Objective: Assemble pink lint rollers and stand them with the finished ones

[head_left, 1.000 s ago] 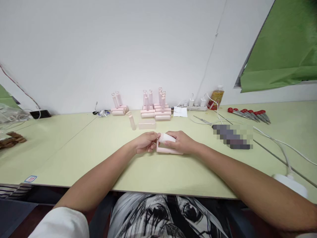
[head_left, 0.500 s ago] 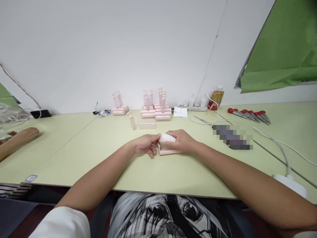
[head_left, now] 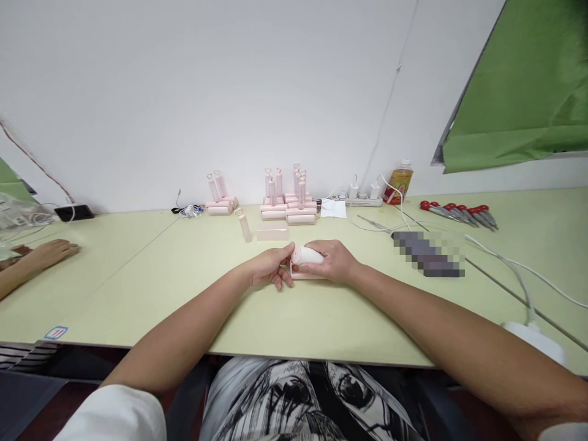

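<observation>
A lint roller with a white roll [head_left: 311,254] is held low over the table in front of me. My right hand [head_left: 339,262] wraps round the roll from the right. At its left end, the thumb and fingertips of my left hand [head_left: 269,267] pinch the rim, while the lower fingers hang loosely curled. A pale pink frame bar [head_left: 305,276] runs below the roll, partly hidden by my right hand. Just beyond my hands, a pink handle [head_left: 244,226] with a ring stands near a translucent pink cover [head_left: 272,231].
Several pink lint rollers [head_left: 301,217] with upright handles line the wall. Right of them are a power strip [head_left: 367,201], a drink bottle [head_left: 400,182], scissors [head_left: 374,223], a blurred dark object [head_left: 425,251] and several red-handled tools [head_left: 459,213]. Another person's hand [head_left: 55,252] rests at left.
The roll has tilted slightly, so more of its round left end faces me. The pink frame bar sits a little higher against it. Both hands keep their hold.
</observation>
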A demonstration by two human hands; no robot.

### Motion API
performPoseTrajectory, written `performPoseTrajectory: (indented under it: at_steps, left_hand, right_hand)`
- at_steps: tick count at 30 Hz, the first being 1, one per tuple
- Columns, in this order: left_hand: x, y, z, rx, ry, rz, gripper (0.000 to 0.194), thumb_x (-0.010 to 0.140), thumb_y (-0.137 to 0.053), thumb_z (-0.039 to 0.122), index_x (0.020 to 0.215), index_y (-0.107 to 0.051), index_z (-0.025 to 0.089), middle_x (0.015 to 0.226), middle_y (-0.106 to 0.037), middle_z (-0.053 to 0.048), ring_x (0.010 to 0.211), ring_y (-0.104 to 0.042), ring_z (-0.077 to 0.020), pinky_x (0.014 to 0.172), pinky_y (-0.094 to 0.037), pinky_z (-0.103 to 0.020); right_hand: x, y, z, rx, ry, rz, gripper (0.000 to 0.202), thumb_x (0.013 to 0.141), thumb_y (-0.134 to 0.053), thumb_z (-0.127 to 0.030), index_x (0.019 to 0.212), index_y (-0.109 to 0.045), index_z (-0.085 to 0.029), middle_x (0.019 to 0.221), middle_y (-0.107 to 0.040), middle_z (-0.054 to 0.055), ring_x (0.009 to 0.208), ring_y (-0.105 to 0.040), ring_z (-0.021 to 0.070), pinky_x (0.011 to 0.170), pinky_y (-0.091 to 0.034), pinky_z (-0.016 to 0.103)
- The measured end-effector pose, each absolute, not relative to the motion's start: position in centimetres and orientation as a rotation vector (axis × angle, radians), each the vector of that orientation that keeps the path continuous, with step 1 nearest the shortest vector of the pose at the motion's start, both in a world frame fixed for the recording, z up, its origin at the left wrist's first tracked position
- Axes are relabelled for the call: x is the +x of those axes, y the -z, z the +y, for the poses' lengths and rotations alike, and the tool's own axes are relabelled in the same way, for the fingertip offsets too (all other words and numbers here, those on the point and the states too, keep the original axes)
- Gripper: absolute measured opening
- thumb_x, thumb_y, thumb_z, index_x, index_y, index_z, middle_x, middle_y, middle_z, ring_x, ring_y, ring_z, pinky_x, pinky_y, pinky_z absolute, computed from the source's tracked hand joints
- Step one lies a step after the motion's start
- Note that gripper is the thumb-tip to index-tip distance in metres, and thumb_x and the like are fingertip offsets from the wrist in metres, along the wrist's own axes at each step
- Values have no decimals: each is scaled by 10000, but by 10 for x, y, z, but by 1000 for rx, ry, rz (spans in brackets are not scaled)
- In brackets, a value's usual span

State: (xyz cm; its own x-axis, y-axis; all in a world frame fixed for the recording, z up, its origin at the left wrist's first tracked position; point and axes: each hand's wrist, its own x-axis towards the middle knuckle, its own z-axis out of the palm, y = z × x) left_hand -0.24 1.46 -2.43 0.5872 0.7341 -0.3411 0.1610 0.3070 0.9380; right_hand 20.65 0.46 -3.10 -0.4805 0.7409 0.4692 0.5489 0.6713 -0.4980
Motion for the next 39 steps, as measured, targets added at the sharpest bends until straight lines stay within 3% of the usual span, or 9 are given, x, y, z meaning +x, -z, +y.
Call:
performPoseTrajectory:
  at_steps: [5, 11, 15, 23, 32, 39]
  left_hand:
    - [2, 26, 14, 1137, -483, 919, 437, 903, -427, 563, 958, -544, 145, 760, -569, -28, 499, -605, -122, 443, -535, -264]
    - [11, 22, 8, 1228, -705, 1046, 278, 916, -453, 479, 908, -451, 201, 700, -480, 34, 431, -466, -65, 358, -449, -195]
    - [13, 19, 2, 1390, -811, 994, 233, 896, -505, 441, 901, -410, 228, 739, -444, 51, 428, -413, -47, 329, -399, -165]
    - [11, 19, 0, 1460, -863, 885, 261, 867, -555, 453, 945, -433, 235, 729, -415, 54, 474, -419, -56, 364, -397, -160]
    - [9, 26, 8, 1260, -748, 1006, 273, 886, -543, 456, 931, -421, 216, 760, -456, 42, 428, -416, -34, 329, -310, -154]
    - [3, 22, 12, 1198, -733, 980, 300, 882, -528, 493, 942, -466, 205, 706, -487, 32, 404, -419, -48, 309, -243, -150]
  right_hand:
    - [208, 34, 12, -1070, -443, -2184, 364, 744, -655, -531, 843, -676, -181, 764, -647, 25, 676, -556, 163, 610, -371, 260]
    - [214, 40, 29, -1204, -800, -2078, 463, 790, -525, -600, 632, -522, -165, 594, -443, -29, 576, -401, 115, 522, -286, 240]
    - [219, 38, 28, -1220, -997, -2034, 460, 747, -577, -595, 613, -426, -182, 573, -364, -49, 541, -343, 94, 483, -245, 232]
    - [219, 33, 22, -1141, -1095, -1987, 334, 764, -579, -498, 772, -482, -178, 651, -471, -37, 587, -441, 113, 505, -339, 231]
    - [207, 21, 2, -1401, -1409, -1821, 305, 822, -586, -507, 899, -493, -226, 626, -540, -13, 466, -505, 131, 336, -346, 229]
    - [214, 19, 4, -1220, -1472, -1864, 346, 828, -604, -454, 1079, -532, -227, 739, -589, -4, 573, -559, 139, 429, -434, 230]
